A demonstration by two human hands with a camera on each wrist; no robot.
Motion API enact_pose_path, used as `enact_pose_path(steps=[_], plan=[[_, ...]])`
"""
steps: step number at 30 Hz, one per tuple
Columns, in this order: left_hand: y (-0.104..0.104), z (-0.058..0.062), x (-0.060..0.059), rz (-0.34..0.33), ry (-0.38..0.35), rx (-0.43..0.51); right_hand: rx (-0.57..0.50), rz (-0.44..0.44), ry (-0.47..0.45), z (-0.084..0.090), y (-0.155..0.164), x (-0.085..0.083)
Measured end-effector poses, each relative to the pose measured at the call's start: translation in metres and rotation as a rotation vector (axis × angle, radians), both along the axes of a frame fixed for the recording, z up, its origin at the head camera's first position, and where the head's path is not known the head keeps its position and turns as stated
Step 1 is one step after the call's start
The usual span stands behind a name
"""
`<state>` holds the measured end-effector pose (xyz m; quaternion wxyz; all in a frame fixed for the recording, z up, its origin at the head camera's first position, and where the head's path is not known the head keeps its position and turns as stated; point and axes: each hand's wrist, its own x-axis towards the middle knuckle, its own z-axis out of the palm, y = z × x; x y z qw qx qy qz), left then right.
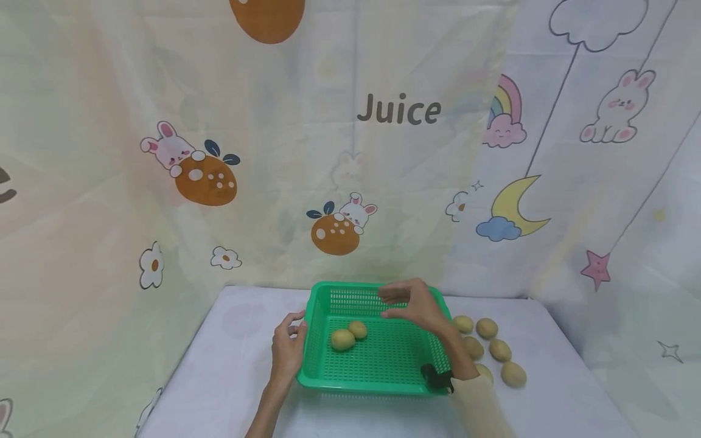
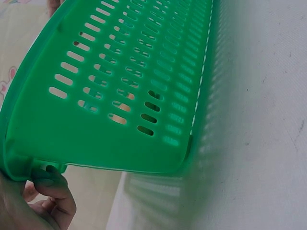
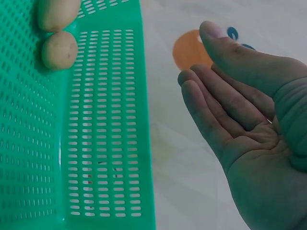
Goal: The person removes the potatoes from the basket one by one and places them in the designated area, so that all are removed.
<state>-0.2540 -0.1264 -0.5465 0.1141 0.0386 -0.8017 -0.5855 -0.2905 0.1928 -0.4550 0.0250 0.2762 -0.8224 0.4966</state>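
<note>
A green plastic basket [image 1: 378, 387] with slotted walls stands on the table, and two potatoes [image 1: 343, 340] lie together inside it, left of its middle. At the basket's left side my left hand [image 1: 288, 348] grips the rim; in the left wrist view the curled fingers [image 2: 53, 189] hold the rim near a corner. Above the basket's right half hangs my right hand [image 1: 415, 304], holding nothing. The right wrist view shows that hand [image 3: 240, 124] with its fingers extended and the thumb apart from them, beside the basket wall [image 3: 108, 120].
Several more potatoes [image 1: 500, 350] lie on the white table [image 1: 241, 340] right of the basket, some partly hidden by my right arm. A printed curtain [image 1: 263, 231] hangs behind the table. A black device [image 1: 436, 377] sits at my right wrist.
</note>
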Motion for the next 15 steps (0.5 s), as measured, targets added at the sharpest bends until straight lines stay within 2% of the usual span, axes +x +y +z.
enact_pose_path(steps=[4, 15], plan=[[-0.001, -0.002, 0.000, 0.010, 0.002, 0.010, 0.033, 0.027, 0.018, -0.002, -0.010, -0.007], [0.000, -0.001, -0.001, 0.013, -0.005, -0.002, 0.085, 0.014, 0.027, -0.014, -0.024, -0.020]])
